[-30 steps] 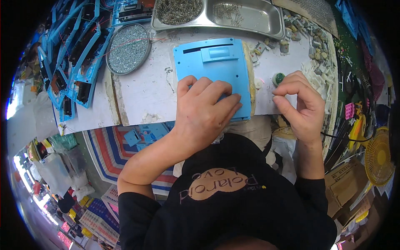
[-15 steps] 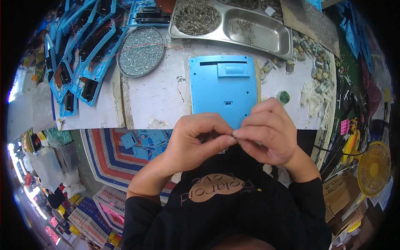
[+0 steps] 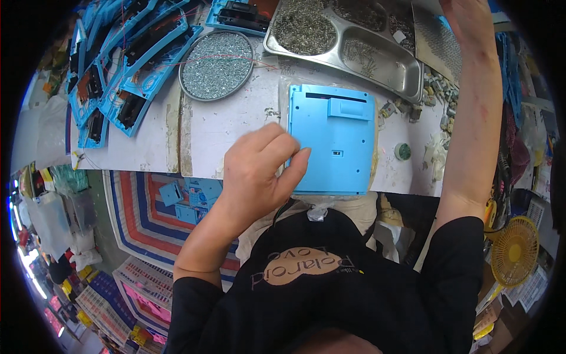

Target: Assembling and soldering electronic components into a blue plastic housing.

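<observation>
A flat light-blue plastic housing point(image 3: 318, 144), with a long slot, a raised block and small holes, lies at the table's front edge. Over its left edge is my left hand point(image 3: 256, 168), fingers curled in and thumb bent towards them; whatever they may hold is hidden. My right arm stretches far up the right side, and only the base of my right hand point(image 3: 466, 15) shows at the top edge, its fingers cut off from view. A metal compartment tray point(image 3: 421, 74) with small metal parts stands beyond the housing.
A round dish point(image 3: 215, 65) of small silvery screws sits left of the tray. Blue housings with black parts and red wires point(image 3: 127, 88) are piled at the far left. A green roll point(image 3: 402, 151) lies right of the housing. A yellow fan point(image 3: 515, 251) stands at lower right.
My hands, fingertips together before, have parted. The right has reached far up to the top right; the left has shifted slightly left and up, its fingers curled.
</observation>
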### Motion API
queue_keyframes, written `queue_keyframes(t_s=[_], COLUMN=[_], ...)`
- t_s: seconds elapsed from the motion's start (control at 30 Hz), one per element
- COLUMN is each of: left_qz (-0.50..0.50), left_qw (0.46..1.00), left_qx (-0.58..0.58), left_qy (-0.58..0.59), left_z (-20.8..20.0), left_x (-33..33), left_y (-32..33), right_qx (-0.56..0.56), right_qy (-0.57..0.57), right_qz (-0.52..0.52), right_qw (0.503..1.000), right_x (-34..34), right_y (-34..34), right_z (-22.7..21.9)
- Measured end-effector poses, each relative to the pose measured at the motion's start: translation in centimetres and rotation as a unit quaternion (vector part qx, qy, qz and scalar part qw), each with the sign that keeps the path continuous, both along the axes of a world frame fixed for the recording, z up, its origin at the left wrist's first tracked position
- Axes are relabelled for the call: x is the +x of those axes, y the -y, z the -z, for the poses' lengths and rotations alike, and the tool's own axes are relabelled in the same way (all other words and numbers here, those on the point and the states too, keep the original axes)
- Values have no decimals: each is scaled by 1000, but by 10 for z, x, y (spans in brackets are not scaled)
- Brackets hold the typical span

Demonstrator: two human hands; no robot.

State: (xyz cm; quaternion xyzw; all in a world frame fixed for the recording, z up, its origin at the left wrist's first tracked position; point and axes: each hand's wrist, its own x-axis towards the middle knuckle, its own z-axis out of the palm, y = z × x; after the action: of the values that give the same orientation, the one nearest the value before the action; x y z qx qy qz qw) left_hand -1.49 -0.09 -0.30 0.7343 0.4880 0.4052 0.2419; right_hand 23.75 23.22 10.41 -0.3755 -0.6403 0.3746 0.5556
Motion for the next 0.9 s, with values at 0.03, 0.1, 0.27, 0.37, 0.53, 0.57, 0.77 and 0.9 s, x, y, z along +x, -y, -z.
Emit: queue_keyframes(t_s=[0.03, 0.1, 0.27, 0.37, 0.53, 0.57, 0.77, 0.9], left_qz=[-9, -5, 67, 47, 44, 43, 28, -2], left_qw=[998, 997, 996, 998, 998, 998, 998, 996], left_qx=[48, 70, -36, -7, 3, 1, 28, 83], left_qy=[-26, -31, 52, 36, 48, 49, 57, -10], left_z=[-1, 1, 1, 5, 3, 2, 13, 13], left_x=[2, 2, 9, 9, 7, 6, 3, -9], left_y=[-7, -10, -5, -3, -1, -1, 2, 0], right_qx=[19, 11, -64, -48, -53, -55, -63, -39], right_qy=[68, 39, -152, -162, -171, -171, -148, -146], right_qz=[-74, -175, -460, -412, -350, -343, -314, -335], right_qw=[995, 984, 873, 896, 919, 922, 936, 930], right_x=[0, -15, -18, -38, -52, -54, -68, -73], right_y=[-6, 23, 76, 135, 166, 168, 174, 168], right_z=[3, -4, 38, 30, 30, 30, 28, 36])
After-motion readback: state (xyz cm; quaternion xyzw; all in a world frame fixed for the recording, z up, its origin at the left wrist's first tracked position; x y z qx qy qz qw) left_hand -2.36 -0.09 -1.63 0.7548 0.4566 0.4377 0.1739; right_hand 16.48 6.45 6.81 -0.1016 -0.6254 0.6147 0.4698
